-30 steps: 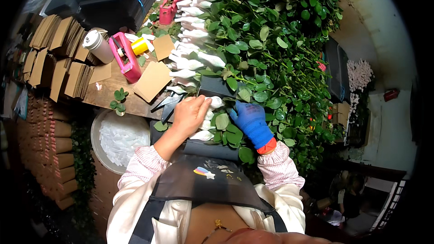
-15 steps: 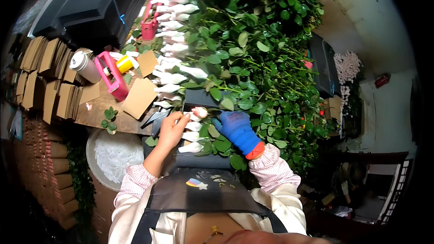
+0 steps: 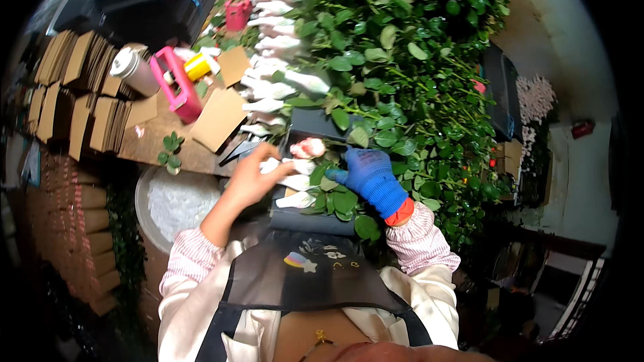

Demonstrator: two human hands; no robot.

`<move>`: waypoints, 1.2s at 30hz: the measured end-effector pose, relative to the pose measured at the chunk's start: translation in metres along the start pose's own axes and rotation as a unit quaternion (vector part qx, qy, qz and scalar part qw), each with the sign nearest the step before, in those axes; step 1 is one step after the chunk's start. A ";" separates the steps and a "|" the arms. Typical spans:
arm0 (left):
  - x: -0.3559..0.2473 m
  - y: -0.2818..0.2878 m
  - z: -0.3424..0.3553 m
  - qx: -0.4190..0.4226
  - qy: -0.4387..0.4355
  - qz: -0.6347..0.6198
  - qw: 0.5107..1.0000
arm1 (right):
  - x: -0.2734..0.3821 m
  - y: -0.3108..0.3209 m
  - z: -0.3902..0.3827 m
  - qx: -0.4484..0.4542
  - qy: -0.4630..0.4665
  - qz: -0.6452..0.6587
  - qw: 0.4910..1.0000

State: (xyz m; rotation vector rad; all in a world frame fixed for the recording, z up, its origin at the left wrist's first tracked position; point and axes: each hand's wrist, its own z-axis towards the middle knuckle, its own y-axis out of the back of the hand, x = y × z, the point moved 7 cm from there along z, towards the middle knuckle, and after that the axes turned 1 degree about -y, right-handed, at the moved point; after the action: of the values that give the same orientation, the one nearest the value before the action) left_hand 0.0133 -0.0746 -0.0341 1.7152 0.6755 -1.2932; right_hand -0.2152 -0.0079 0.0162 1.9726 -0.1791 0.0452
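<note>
A pink and cream rose (image 3: 308,148) with its bloom uncovered lies at the edge of a dark corrugated box (image 3: 315,123) in front of me. Just nearer are rosebuds in white netting (image 3: 296,200), with green leaves to their right. My bare left hand (image 3: 251,177) curls its thumb and fingers around the white tip of a netted rosebud (image 3: 300,165); the exact grip is partly hidden. To the right, my right hand (image 3: 370,175) wears a blue glove. Its thumb stands apart from the fingers, over the leaves and stems beside the rose.
Many netted roses (image 3: 278,43) line the bench, their foliage (image 3: 422,94) filling the right. Left are cardboard pieces (image 3: 219,121), black-handled shears (image 3: 239,150), a pink tool (image 3: 181,87), a tumbler (image 3: 134,72) and a bin rim (image 3: 142,208) around white sleeves.
The view has shifted, moving the bench rightward in the picture. My left hand has drawn back from beside the rose bloom, and its fingers are spread wider. My right thumb has moved away from its fingers.
</note>
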 end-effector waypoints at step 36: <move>-0.024 -0.019 -0.020 0.313 0.027 0.039 0.949 | 0.055 -0.008 -0.044 0.020 0.162 0.003 0.987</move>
State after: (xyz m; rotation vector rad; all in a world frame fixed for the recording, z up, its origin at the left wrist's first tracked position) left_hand -0.0002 -0.0463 -0.0149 2.2607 0.2221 -1.5084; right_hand -0.1576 0.0298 0.0325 1.9733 0.0283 0.3739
